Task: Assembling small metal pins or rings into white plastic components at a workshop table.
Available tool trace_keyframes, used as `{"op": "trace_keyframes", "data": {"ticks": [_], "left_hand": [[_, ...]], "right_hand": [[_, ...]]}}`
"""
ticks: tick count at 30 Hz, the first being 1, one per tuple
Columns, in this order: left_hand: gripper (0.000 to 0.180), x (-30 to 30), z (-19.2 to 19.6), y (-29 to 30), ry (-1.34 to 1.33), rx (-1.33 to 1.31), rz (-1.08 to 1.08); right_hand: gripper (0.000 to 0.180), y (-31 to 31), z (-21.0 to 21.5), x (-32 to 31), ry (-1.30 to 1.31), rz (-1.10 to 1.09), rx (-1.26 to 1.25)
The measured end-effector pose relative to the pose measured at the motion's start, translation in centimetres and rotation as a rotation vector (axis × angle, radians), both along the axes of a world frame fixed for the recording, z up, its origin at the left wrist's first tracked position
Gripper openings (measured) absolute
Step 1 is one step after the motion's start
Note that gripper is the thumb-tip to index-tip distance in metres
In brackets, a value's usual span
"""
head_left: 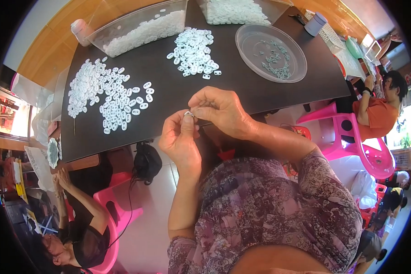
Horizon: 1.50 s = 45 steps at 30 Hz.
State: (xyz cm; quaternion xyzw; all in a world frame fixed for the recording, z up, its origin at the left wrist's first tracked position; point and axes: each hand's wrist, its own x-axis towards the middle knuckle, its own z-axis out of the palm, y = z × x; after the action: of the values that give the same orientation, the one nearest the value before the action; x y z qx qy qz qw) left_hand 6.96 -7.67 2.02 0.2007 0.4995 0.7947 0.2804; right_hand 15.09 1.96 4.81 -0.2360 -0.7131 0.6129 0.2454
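Observation:
Just past the table's near edge, both hands meet in front of my chest. My left hand (pixel 183 142) is closed, pinching a small white plastic piece (pixel 188 113) between thumb and fingertips. My right hand (pixel 223 112) comes in from the right, its thumb and forefinger pressed together at that same piece. Whether a second small part sits in the right fingertips is hidden. Beyond the hands lies a heap of white two-holed plastic pieces (pixel 194 51). Further left spreads a pile of white oval pieces (pixel 118 100).
A round clear dish (pixel 247 39) with small grey-green pins stands right on the dark table (pixel 155 116). Two clear bins (pixel 144 34) of white pieces, a pink-white bottle (pixel 81 32) and a grey-lidded jar (pixel 316 23) line the back. Other people sit on pink chairs (pixel 335 125) at both sides.

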Motion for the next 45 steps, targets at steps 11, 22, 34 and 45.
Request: {"op": "trace_keyframes", "data": {"ticks": [11, 22, 34, 45], "left_hand": [[0.007, 0.7, -1.0, 0.1, 0.116, 0.006, 0.068], [0.006, -0.4, -0.6, 1.0, -0.099, 0.014, 0.049], [0.009, -1.1, -0.8, 1.7, -0.075, -0.011, 0.028], [0.009, -1.2, -0.5, 1.5, -0.09, -0.007, 0.012]], "right_hand": [[0.011, -0.9, -1.2, -0.7, -0.013, -0.105, 0.279], [0.009, 2.7, -0.8, 0.1, 0.021, -0.124, 0.563], [0.006, 11.7, -3.7, -0.6, -0.384, -0.355, 1.177], [0.014, 9.1, -0.3, 0.4, -0.175, -0.21, 0.467]]}}
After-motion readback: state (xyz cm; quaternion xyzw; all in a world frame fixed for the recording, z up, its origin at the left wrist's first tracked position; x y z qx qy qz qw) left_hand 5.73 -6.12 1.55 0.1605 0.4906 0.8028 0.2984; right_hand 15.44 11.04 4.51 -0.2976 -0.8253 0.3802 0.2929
